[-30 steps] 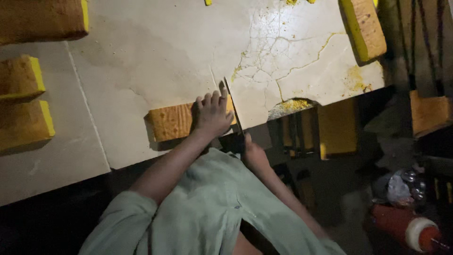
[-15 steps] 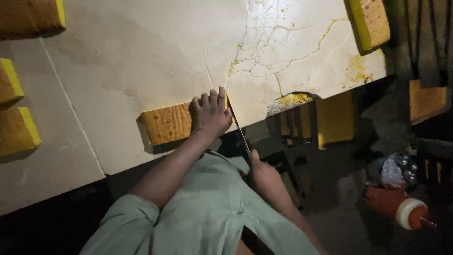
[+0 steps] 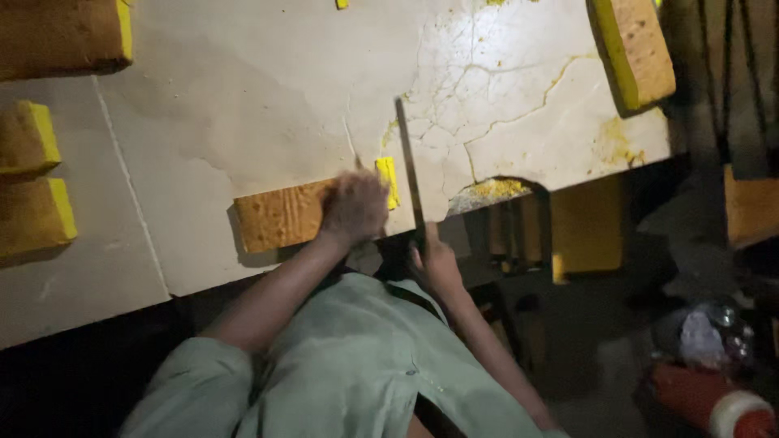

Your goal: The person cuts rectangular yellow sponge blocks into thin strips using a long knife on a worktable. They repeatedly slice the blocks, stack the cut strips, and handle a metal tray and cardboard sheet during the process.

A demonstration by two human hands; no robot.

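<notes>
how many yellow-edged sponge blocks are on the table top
5: one under the left hand at the near edge, three at the left, one far right. More may lie outside the frame.

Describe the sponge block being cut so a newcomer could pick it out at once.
On the pale cracked table, look to the near edge. There the left hand presses an orange sponge block. Alone among the blocks, a long knife runs beside its yellow end.

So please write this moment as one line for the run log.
left hand: presses sponge block on table | right hand: grips long blade beside block's yellow end | cut: cannot tell
</notes>
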